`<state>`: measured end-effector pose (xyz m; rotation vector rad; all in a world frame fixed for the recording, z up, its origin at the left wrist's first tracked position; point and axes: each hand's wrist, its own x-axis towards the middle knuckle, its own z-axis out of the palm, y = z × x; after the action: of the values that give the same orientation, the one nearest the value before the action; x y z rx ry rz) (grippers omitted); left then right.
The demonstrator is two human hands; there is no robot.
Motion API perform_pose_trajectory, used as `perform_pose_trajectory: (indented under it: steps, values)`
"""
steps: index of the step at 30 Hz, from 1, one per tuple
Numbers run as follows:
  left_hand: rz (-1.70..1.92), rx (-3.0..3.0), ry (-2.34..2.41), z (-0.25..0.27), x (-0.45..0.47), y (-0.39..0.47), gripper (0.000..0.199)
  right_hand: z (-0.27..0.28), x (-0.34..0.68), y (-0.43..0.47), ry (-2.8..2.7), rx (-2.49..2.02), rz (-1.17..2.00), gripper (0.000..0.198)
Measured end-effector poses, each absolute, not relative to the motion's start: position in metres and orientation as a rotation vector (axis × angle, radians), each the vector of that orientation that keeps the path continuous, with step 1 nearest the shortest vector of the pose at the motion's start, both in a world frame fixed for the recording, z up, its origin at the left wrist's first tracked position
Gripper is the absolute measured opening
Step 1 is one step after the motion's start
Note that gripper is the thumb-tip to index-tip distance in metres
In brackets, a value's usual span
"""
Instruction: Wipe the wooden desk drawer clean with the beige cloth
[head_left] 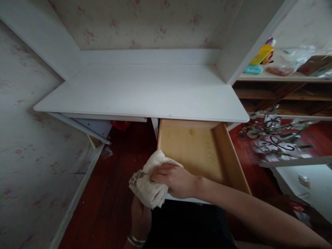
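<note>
A bunched, off-white cloth (153,181) with a greyish soiled patch is at the front left corner of a pulled-out wooden drawer (192,145). My right hand (173,176) reaches across from the right and grips the cloth from above, its fingers curled into the fabric. From below, my left hand (141,218) holds the cloth's lower edge; most of its fingers are hidden behind the folds. The drawer has a light wood inside, and its front lies partly under my right forearm. Above it is the white desk (145,90).
Floral-papered wall (33,138) stands close on the left. On the right, a shelf unit (280,88) carries bags and a box. A metal chandelier (277,135) lies below it, near a white panel (306,183). Something red (121,125) sits under the desk.
</note>
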<state>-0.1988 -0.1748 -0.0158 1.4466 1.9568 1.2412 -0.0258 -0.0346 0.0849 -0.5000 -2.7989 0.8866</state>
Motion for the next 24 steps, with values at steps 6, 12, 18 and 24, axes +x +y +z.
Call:
perform_pose_trajectory:
  steps: [6, 12, 18, 24]
  values:
    - [1.044, 1.615, 2.029, 0.001, -0.205, -0.174, 0.023, 0.046, -0.037, -0.004, -2.901, -0.394, 0.580, 0.027]
    - [1.031, 1.613, 1.929, 0.008, -0.205, -0.170, 0.024, 0.042, -0.038, 0.085, -2.923, -0.750, 0.293, 0.037]
    - [1.020, 1.619, 1.842, 0.008, -0.212, -0.168, 0.023, 0.055, -0.048, 0.121, -2.884, -1.119, 0.341, 0.040]
    - [1.030, 1.594, 1.785, 0.008, -0.214, -0.162, 0.026, 0.080, -0.045, 0.058, -2.887, -1.039, 0.665, 0.033]
